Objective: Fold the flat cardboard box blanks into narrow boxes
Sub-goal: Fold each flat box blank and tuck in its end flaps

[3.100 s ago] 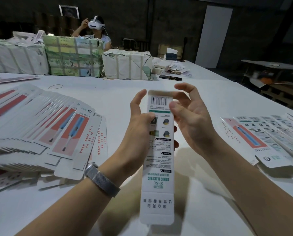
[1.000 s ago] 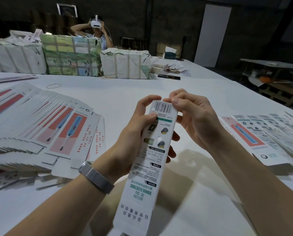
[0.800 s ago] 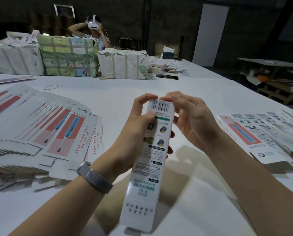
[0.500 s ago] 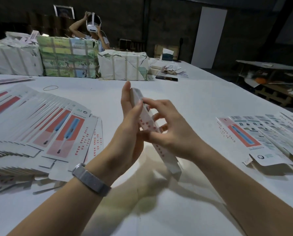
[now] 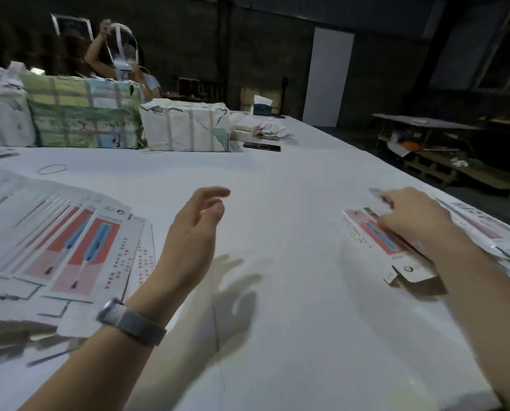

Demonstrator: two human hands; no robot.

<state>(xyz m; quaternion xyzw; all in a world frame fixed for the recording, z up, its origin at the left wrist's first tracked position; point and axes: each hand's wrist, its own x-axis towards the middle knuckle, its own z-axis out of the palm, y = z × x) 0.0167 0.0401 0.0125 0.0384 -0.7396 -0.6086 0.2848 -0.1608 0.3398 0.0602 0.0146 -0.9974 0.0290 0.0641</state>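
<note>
The head view shows the right hand point(image 5: 411, 216) down on the pile of boxes point(image 5: 396, 247) near the right edge of the bench point(image 5: 277, 179), fingers curled over the top box; whether it grips that box or only rests on it I cannot tell, for the frame is blurred there. The left hand point(image 5: 194, 241) hovers over the middle of the bench, loosely open and holding nothing. The flat blanks point(image 5: 70, 241) lie fanned out toward the left edge, just beside that hand. The step looks like laying a folded box on the pile and turning for the next blank. To do it well, set the box flush with those under it, so that the open flap at the near end point(image 5: 408, 271) is not crushed and the pile does not creep toward the right edge, which is close. Then let the left hand slide the topmost blank off the fan by its near end without dragging its neighbours. The middle of the bench is bare and gives plenty of room for folding. At the far edge stand wrapped bundles point(image 5: 185, 129), and a rubber band point(image 5: 52, 169) lies well apart from both hands.
</note>
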